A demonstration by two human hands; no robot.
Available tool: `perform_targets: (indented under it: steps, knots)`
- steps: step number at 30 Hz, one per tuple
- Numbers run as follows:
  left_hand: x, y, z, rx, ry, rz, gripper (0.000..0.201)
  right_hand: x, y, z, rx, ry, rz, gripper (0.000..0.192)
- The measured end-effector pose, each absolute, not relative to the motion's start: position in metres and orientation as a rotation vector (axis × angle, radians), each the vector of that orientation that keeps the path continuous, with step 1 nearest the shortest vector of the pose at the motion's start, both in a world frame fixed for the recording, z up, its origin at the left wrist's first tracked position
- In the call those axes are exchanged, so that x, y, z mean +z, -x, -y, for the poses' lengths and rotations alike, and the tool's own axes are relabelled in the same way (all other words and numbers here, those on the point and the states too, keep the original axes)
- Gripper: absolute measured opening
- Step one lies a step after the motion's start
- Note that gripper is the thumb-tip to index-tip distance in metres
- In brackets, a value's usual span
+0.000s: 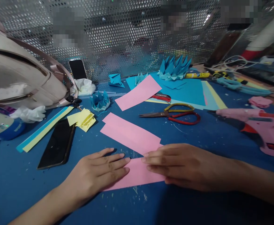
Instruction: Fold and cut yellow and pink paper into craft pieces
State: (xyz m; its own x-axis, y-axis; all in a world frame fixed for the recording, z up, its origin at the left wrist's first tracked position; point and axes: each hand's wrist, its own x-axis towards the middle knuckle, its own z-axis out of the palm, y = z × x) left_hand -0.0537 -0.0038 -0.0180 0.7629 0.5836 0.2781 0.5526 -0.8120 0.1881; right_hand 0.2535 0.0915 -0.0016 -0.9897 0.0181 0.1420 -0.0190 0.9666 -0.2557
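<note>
Under both my hands, a pink paper strip (137, 175) lies on the blue table near its front. My left hand (99, 172) rests flat on the strip's left part, fingers outstretched. From the right, my right hand (176, 165) lies over the other end with its fingers extended; its thumb is mostly hidden. Just beyond are overlapping pink strips (129, 132), partly touched by my right fingertips. Farther back, another pink strip (139, 92) lies at a slant. Scissors (169, 114) with red and yellow handles lie to the right of the strips.
At left are a backpack (22, 68), a dark phone (57, 143) and yellow paper pieces (84, 119). Folded blue paper (174, 70) stands on blue sheets (188, 93) at the back. A pink glue gun (261, 125) lies at right. Perforated metal (122, 40) rises behind.
</note>
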Motion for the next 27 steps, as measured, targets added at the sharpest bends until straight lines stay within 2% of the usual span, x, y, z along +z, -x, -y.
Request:
perform_targets:
  steps: [13, 27]
  knots:
    - [-0.0201, 0.0537, 0.0035, 0.565, -2.898, -0.889, 0.037, -0.0006, -0.2511, -0.0928, 0.279, -0.034, 2.923, 0.039]
    - [-0.02, 0.0534, 0.0049, 0.562, -2.893, -0.895, 0.038, -0.0006, -0.2519, -0.0919, 0.315, -0.026, 2.951, 0.038]
